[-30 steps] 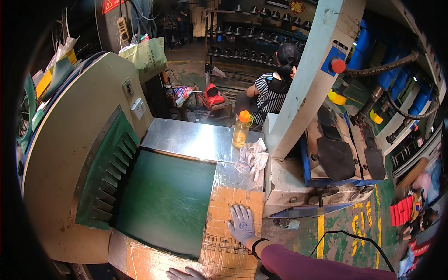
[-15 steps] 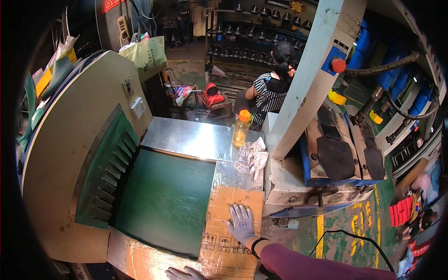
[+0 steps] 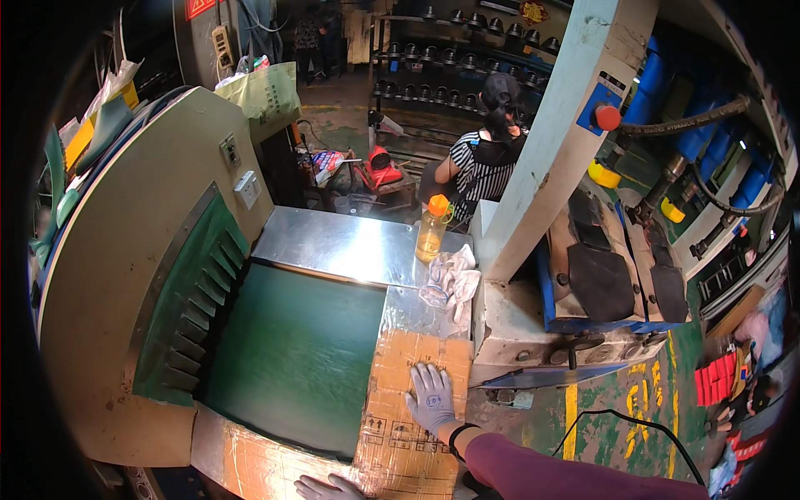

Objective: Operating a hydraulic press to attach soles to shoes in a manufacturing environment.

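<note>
My right hand [image 3: 431, 398], in a grey work glove, lies flat with fingers spread on a taped brown cardboard sheet [image 3: 410, 367] that covers the right side of the machine table. My left hand [image 3: 327, 487], also gloved, rests at the bottom edge on the same taped cardboard strip, only partly in view. Neither hand holds anything. Left of the cardboard lies a green conveyor belt [image 3: 292, 358]. Beyond it is a bare metal plate [image 3: 342, 246].
A bottle with an orange cap [image 3: 432, 229] and a crumpled pair of gloves [image 3: 451, 283] sit on the metal plate. A large beige machine housing [image 3: 133, 250] stands left, a press column [image 3: 558, 133] right. A person in a striped shirt [image 3: 483, 162] sits beyond.
</note>
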Motion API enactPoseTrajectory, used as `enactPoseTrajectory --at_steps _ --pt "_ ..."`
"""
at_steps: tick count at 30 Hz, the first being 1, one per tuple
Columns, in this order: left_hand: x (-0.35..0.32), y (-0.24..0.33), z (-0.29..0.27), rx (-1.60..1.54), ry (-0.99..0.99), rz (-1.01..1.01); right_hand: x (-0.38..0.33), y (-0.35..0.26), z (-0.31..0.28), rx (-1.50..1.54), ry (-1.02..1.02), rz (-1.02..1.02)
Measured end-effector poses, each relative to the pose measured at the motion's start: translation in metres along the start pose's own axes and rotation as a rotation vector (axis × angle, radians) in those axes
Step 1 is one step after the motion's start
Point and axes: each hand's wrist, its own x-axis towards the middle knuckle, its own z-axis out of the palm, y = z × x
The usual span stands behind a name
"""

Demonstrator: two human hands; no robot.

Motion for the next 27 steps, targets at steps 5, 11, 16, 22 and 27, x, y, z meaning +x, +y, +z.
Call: enactPoseTrajectory --at_steps 5,11,16,22,27 --pt "0.001 -0.001 0.001 0.003 -0.005 0.003 0.001 0.000 0.001 -0.008 -0.006 0.001" --pt "0.002 -0.002 0.005 -0.003 -0.008 0.001 0.001 0.002 0.002 -0.012 -0.001 -0.001" --pt "0.002 0.000 0.002 0.020 -0.023 -0.002 0.002 0.001 0.003 -0.011 0.002 -0.003" --pt "0.004 0.000 0.000 0.027 -0.015 0.010 0.003 -0.002 -0.003 -0.015 0.000 -0.003" --pt "-0.006 0.013 -0.013 -0.080 -0.037 0.054 0.000 0.005 -0.001 -0.047 0.017 0.031"
